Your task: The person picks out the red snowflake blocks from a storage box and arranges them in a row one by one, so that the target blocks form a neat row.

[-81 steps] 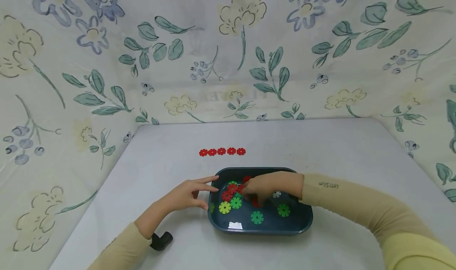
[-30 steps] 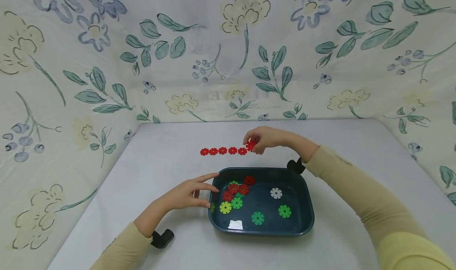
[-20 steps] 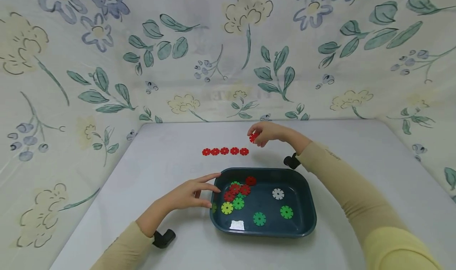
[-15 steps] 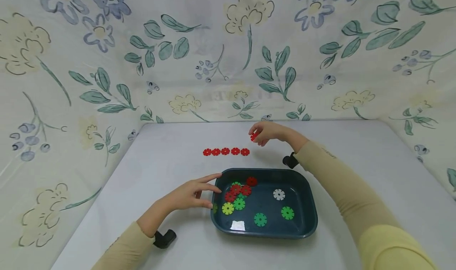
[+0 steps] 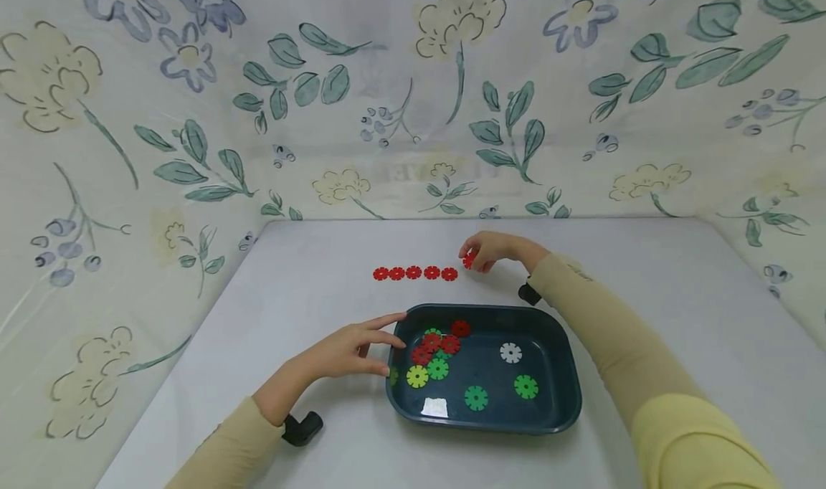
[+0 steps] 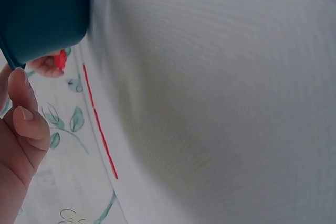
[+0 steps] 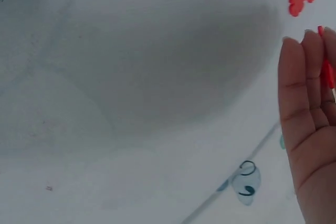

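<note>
My right hand [image 5: 495, 251] pinches a red notched plastic disc [image 5: 469, 260] just right of a row of several red discs [image 5: 414, 272] on the table. A gap separates the held disc from the row's end. In the right wrist view that disc [image 7: 327, 72] shows edge-on between the fingers. My left hand [image 5: 348, 349] has its fingers spread and their tips at the left rim of a dark blue-green tray [image 5: 490, 424]. Inside the tray lie red discs [image 5: 450, 344], green discs [image 5: 476, 398], a yellow disc [image 5: 417, 376] and a white disc [image 5: 511, 353].
The white table [image 5: 310, 259] runs back to a floral cloth [image 5: 387, 102]. Black wrist-worn pieces show at my left wrist [image 5: 303, 429] and right wrist [image 5: 529, 293]. The tray stands between my body and the row.
My right hand has left the tray with a red disc, reached the row's right end, drawn back from it and come lower again. The left hand stays at the tray rim.
</note>
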Demonstrator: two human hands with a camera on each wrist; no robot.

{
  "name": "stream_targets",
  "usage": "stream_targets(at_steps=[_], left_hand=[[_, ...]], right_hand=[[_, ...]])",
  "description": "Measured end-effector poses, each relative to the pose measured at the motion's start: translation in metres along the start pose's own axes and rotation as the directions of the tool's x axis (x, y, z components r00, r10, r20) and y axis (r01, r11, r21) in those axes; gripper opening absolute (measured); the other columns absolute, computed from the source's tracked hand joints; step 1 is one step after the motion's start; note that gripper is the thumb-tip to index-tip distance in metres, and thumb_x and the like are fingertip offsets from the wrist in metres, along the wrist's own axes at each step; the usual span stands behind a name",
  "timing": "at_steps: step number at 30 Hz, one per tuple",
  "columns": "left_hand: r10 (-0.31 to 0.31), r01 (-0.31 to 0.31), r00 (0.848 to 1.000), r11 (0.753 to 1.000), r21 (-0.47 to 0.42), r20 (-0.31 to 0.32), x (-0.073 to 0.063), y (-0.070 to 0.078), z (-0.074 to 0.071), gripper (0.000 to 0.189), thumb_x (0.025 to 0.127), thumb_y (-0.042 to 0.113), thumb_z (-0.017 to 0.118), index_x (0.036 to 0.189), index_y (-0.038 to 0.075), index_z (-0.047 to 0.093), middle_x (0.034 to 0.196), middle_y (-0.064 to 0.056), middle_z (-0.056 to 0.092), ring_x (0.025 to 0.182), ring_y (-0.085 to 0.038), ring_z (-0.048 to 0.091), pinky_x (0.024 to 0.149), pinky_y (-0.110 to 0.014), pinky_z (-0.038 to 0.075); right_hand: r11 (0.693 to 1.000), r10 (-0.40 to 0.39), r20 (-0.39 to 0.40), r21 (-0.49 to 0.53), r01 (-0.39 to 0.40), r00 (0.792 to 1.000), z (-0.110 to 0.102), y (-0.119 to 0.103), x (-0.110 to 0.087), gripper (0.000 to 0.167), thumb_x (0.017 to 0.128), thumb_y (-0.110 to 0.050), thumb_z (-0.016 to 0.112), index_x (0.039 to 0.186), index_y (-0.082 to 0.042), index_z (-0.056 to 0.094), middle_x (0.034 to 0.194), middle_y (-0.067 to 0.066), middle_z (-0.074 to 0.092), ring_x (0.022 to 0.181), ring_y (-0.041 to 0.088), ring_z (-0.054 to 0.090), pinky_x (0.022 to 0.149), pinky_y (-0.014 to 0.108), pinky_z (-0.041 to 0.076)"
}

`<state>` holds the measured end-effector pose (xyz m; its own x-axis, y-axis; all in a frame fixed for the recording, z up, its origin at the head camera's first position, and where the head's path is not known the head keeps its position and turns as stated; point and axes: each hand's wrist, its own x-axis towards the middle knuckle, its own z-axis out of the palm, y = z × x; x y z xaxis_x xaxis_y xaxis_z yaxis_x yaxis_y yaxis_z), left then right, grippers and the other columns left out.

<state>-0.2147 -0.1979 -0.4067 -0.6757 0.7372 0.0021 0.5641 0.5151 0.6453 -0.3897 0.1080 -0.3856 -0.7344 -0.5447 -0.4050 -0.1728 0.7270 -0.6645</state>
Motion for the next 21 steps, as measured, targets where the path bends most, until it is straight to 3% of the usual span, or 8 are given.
stream_targets(at_steps=[10,17,21], left_hand=[[-0.031,0.031,0.999,1.0,-0.002,0.012,0.001,0.002,-0.001,0.041,0.08,0.027,0.07,0.118,0.016,0.062,0.148,-0.005,0.03,0.063,-0.012,0.048,0.056,-0.018,0.043],[-0.034,0.034,0.999,0.999,-0.001,0.012,0.001,0.003,-0.001,0.041,0.08,0.028,0.07,0.118,0.016,0.062,0.148,-0.005,0.03,0.063,-0.012,0.047,0.056,-0.018,0.042],[-0.045,0.045,0.999,0.999,0.001,0.013,0.001,0.003,-0.001,0.041,0.08,0.028,0.07,0.118,0.017,0.062,0.148,-0.005,0.03,0.064,-0.012,0.048,0.057,-0.018,0.043]], right_hand=[[0.999,0.02,0.052,-0.038,-0.018,0.998,0.007,0.012,0.007,0.036,0.084,0.0,0.057,0.12,-0.007,0.056,0.102,0.013,0.049,0.086,0.021,0.048,0.072,0.026,0.048],[0.994,0.036,-0.001,-0.105,-0.036,0.999,0.012,0.015,0.008,0.039,0.085,-0.006,0.059,0.124,-0.008,0.053,0.117,0.018,0.048,0.1,0.027,0.047,0.079,0.029,0.049],[0.989,0.024,-0.023,-0.146,-0.027,0.999,0.015,0.016,0.009,0.035,0.085,-0.009,0.062,0.12,-0.008,0.055,0.115,0.017,0.051,0.1,0.027,0.048,0.079,0.029,0.049]])
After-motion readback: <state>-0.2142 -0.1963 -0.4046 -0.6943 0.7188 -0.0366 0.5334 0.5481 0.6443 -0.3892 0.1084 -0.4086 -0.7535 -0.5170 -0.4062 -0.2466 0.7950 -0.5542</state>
